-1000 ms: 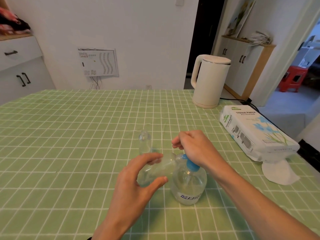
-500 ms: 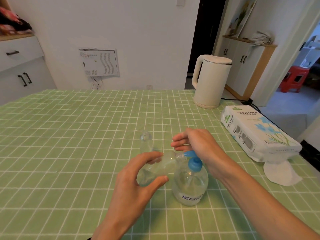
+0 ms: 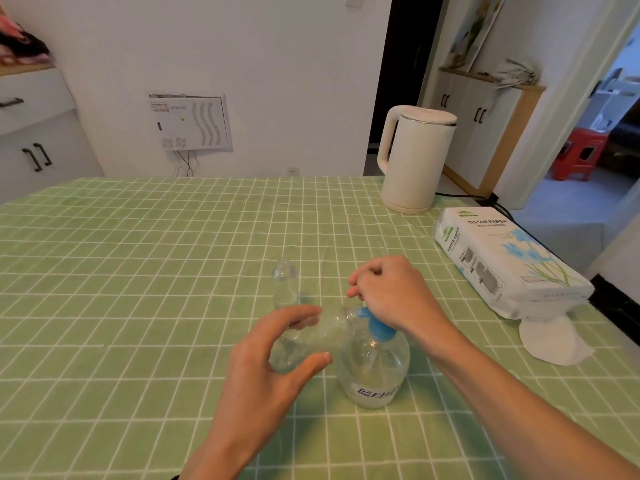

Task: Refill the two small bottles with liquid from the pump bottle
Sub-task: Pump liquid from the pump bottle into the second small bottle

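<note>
A clear pump bottle (image 3: pixel 374 370) with a blue pump head (image 3: pixel 379 329) stands on the green checked tablecloth (image 3: pixel 138 271). My right hand (image 3: pixel 391 292) sits on top of the pump head with its fingers curled over it, pushing it down. My left hand (image 3: pixel 263 372) grips a small clear bottle (image 3: pixel 311 336) between thumb and fingers, tilted on its side. The small bottle's mouth is at the pump's nozzle, which my right hand hides. The second small clear bottle (image 3: pixel 284 285) stands upright just behind, untouched.
A white kettle (image 3: pixel 415 161) stands at the table's far right, its cord running off the edge. A pack of tissue paper (image 3: pixel 502 258) lies along the right edge, with a loose tissue (image 3: pixel 550 341) in front of it.
My right hand rose off the pump half a second ago, fingers spread. It has now come back down with curled fingers, and the pump head is lower. The left hand and its bottle stayed put.
</note>
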### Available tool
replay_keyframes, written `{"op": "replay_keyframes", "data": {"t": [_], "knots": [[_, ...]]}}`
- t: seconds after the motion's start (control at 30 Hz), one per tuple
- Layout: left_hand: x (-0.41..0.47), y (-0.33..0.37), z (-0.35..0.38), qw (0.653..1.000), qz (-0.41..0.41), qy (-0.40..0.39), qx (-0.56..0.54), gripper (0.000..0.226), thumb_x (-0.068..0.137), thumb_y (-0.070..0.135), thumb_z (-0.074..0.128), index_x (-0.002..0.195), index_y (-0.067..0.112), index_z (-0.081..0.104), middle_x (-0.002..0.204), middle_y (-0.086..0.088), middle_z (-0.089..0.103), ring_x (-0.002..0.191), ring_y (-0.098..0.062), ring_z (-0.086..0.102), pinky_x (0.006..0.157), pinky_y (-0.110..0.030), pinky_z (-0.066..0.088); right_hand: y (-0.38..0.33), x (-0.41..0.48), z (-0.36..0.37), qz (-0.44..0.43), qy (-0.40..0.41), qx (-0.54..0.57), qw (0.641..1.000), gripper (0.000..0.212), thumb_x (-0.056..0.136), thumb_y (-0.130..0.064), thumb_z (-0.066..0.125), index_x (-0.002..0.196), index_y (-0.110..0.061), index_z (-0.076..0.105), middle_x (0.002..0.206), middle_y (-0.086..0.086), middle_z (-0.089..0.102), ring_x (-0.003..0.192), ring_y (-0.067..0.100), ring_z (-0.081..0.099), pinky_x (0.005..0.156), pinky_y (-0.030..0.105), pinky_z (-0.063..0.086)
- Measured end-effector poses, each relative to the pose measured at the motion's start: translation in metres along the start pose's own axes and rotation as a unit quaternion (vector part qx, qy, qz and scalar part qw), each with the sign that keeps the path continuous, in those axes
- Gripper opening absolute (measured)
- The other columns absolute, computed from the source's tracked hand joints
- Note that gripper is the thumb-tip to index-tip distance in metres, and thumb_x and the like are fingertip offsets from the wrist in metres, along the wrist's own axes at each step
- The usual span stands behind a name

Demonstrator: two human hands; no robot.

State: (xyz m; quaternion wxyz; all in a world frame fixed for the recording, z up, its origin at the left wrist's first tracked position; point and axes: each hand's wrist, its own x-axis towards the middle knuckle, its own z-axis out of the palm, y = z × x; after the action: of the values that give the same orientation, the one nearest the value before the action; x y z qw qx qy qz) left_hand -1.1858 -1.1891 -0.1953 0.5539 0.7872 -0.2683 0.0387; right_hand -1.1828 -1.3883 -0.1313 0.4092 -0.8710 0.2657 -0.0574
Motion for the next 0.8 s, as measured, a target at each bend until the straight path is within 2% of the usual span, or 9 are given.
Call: {"op": "replay_keyframes", "data": {"t": [0.1,0.27,0.47,0.8], "knots": [[0.000,0.002,-0.003,1.000,-0.002,0.006,-0.003,0.049,0.076,0.018,0.091,0.117,0.037,0.072,0.112,0.023,0.076,0.113,0.001,0.067,0.092,-0.002,0.042,-0.005,0.001,-0.003,-0.002,0.000,0.019,1.000,0.028,0.099,-0.020,0.056,0.088,-0.015,0.081,0.088,0.000,0.085,0.097,0.026,0.081,0.098,0.052,0.064],[-0.001,0.004,-0.005,1.000,-0.003,0.012,-0.008,0.049,0.075,0.020,0.091,0.117,0.036,0.072,0.111,0.023,0.076,0.112,0.003,0.067,0.092,-0.001,0.041,-0.005,0.001,-0.004,-0.010,-0.010,0.032,0.999,0.029,0.102,-0.019,0.056,0.089,-0.016,0.082,0.080,-0.012,0.082,0.094,0.020,0.081,0.098,0.047,0.065],[0.000,0.002,-0.003,1.000,0.005,0.009,-0.004,0.049,0.075,0.018,0.091,0.117,0.035,0.073,0.112,0.023,0.076,0.112,0.002,0.067,0.091,-0.001,0.041,-0.001,0.003,0.000,-0.023,0.003,0.033,0.999,0.036,0.105,-0.019,0.055,0.078,-0.028,0.077,0.077,-0.012,0.082,0.092,0.014,0.079,0.097,0.046,0.064],[0.000,-0.001,0.000,1.000,0.003,0.000,-0.005,0.050,0.076,0.020,0.091,0.118,0.038,0.071,0.113,0.022,0.077,0.116,-0.001,0.067,0.093,-0.002,0.041,0.002,0.001,0.002,-0.016,-0.001,0.017,1.000,0.033,0.105,-0.019,0.057,0.080,-0.026,0.078,0.083,-0.010,0.082,0.091,0.018,0.080,0.097,0.049,0.064]]}}
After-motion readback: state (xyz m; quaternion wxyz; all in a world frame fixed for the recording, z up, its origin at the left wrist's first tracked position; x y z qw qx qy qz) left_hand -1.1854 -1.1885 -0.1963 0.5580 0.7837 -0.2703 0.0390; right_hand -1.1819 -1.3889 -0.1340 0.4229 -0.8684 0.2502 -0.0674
